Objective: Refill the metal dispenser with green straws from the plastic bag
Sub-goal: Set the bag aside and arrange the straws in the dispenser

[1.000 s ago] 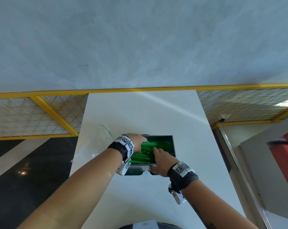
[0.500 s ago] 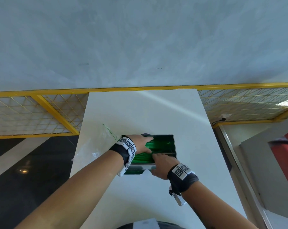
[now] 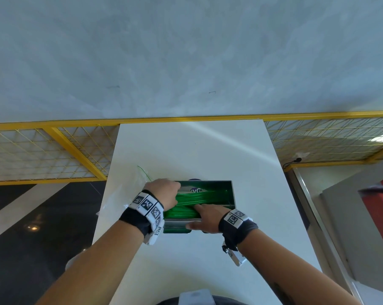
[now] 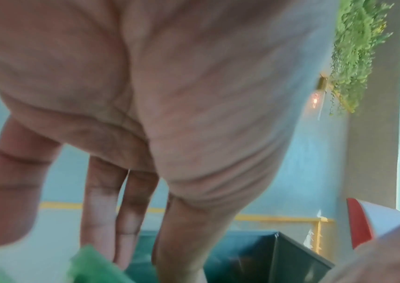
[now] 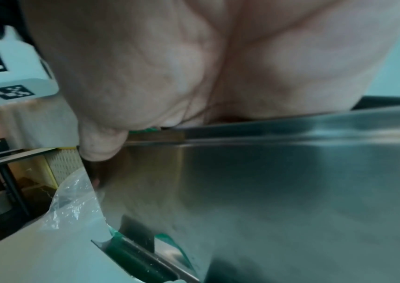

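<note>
Grey concrete wall up top, yellow mesh railing point(image 3: 54, 150) under it, and a long white table point(image 3: 186, 155) running toward the person. On the table sits the metal dispenser point(image 3: 232, 194), open at the top, with the green straws point(image 3: 192, 198) lying lengthwise inside. An empty-looking clear plastic bag point(image 3: 122, 194) lies just beside its left end.

Left hand point(image 3: 164, 192) is over the dispenser's left end, and from the left wrist view the fingers point(image 4: 102, 210) are pretty much straight and pointing down into the box, not gripping anything. Right hand point(image 3: 208, 219) is draped over the near wall, index finger laid flat on the straws, thumb point(image 5: 99, 143) outside against the steel. So both are loose and flat, nothing pinched.

Looks to me like the leveling stage, most of the refill done. Honestly the trick is patting with flat fingers and nudging the ends square against the side wall so nothing crosses. Crossed straws probably jam the bottom slot point(image 5: 143, 258). Keep that thumb bracing the box so it doesn't slide.
</note>
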{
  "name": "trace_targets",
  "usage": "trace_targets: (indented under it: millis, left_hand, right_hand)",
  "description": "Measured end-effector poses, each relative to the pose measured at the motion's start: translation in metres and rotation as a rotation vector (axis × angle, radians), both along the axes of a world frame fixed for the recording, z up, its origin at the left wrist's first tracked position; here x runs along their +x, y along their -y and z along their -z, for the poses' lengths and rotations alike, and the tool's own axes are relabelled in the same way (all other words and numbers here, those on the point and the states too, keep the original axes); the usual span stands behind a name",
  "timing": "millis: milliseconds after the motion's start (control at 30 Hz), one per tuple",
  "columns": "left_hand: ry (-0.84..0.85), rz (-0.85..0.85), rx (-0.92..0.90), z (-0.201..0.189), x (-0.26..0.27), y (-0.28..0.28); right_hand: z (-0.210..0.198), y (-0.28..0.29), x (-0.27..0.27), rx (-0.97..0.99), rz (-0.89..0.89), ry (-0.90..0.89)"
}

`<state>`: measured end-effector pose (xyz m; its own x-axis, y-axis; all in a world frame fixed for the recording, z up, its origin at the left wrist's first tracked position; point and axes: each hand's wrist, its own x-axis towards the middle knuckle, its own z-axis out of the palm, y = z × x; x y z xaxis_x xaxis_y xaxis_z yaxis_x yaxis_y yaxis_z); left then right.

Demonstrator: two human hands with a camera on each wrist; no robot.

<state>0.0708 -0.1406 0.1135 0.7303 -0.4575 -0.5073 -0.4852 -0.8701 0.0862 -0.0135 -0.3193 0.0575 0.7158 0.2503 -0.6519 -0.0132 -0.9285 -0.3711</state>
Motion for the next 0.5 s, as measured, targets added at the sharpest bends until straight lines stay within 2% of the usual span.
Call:
trace_targets:
  millis: [200, 400, 500]
  left_hand:
    - [0.001, -0.25, -0.283, 0.012, -0.02, -0.035]
    - [0.104, -0.277, -0.364, 0.022, -0.037, -0.034]
    - [0.08, -0.352, -0.515, 0.023, -0.038, -0.031]
  right_hand:
    - [0.002, -0.006, 0.005, -0.028, -0.011, 0.019]
    - [-0.008, -0.009, 0.008, 0.032, 0.003, -0.035]
    - [-0.016, -0.007, 0.009, 0.092, 0.018, -0.068]
